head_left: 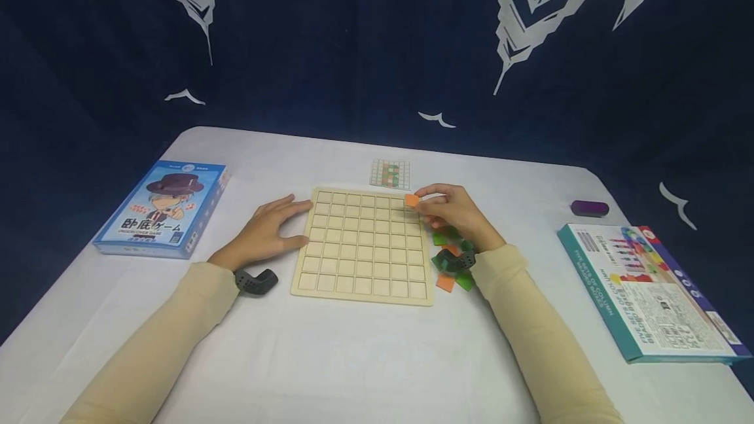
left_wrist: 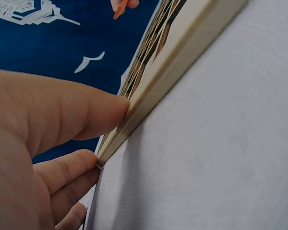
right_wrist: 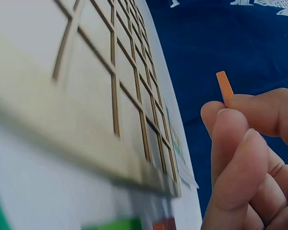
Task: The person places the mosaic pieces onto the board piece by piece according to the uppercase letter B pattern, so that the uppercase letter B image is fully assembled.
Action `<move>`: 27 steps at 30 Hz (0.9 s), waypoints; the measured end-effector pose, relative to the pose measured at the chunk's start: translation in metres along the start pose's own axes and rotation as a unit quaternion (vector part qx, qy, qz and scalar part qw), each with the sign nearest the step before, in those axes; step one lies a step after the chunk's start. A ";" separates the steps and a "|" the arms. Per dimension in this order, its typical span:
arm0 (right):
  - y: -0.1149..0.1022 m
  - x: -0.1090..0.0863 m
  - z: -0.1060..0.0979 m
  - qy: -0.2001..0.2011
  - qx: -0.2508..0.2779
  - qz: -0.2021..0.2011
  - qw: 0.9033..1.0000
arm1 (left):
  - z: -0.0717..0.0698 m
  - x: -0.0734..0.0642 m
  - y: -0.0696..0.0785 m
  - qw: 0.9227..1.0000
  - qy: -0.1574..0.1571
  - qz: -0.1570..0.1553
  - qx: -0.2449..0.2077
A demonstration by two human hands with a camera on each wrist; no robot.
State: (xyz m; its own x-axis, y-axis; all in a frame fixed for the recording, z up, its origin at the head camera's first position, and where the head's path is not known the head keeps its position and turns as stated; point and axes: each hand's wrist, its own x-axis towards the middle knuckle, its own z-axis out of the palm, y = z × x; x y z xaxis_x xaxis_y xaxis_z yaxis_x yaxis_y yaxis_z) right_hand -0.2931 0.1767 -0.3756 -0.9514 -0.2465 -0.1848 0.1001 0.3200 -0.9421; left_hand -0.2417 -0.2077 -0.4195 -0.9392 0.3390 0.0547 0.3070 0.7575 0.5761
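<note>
A square wooden grid board [head_left: 365, 247] lies on the table between the hands. At its left edge the left hand [head_left: 265, 231] rests with spread, nearly straight fingers; the thumb [left_wrist: 103, 112] and fingertips touch the board's rim in the left wrist view. Over the board's far right corner, the right hand [head_left: 456, 211] pinches an orange square tile [head_left: 412, 200] between thumb and fingers. The right wrist view shows this orange tile [right_wrist: 224, 88] edge-on, held above the board. Under the right wrist lies a loose pile of green tiles [head_left: 465, 280] and orange tiles [head_left: 445, 282].
Behind the board lies a small card [head_left: 390, 174] with a coloured grid pattern. A blue game box [head_left: 161, 208] stands at the left. On the right are a larger teal and purple box [head_left: 650, 293] and a dark purple oblong item [head_left: 590, 208]. A dark patterned curtain hangs behind the table.
</note>
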 end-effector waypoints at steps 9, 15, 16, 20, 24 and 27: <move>-0.007 0.008 0.020 -0.022 0.012 -0.004 1.000 | 0.000 0.001 0.000 1.000 0.001 0.007 0.000; -0.011 0.013 0.034 -0.025 0.021 -0.002 0.999 | 0.000 0.001 0.000 1.000 0.002 0.004 0.003; -0.011 0.013 0.037 -0.027 0.022 -0.005 0.999 | 0.000 0.001 -0.001 1.000 0.002 0.004 0.003; -0.013 0.019 0.045 -0.034 0.020 -0.008 0.999 | 0.000 0.001 -0.001 1.000 0.003 0.002 0.002; -0.017 0.024 0.054 -0.034 0.019 -0.003 0.999 | 0.000 0.001 -0.002 1.000 0.002 0.001 -0.002; -0.019 0.027 0.061 -0.037 0.015 -0.004 0.999 | 0.000 0.001 -0.002 1.000 0.001 0.001 -0.003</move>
State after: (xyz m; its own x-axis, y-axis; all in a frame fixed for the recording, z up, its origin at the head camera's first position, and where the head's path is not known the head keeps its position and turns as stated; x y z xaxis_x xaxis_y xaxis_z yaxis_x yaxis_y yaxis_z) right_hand -0.3029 0.1086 -0.3796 -0.9282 -0.3161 -0.1961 0.1022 0.2902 -0.9515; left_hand -0.2436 -0.2088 -0.4210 -0.9391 0.3387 0.0581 0.3076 0.7531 0.5816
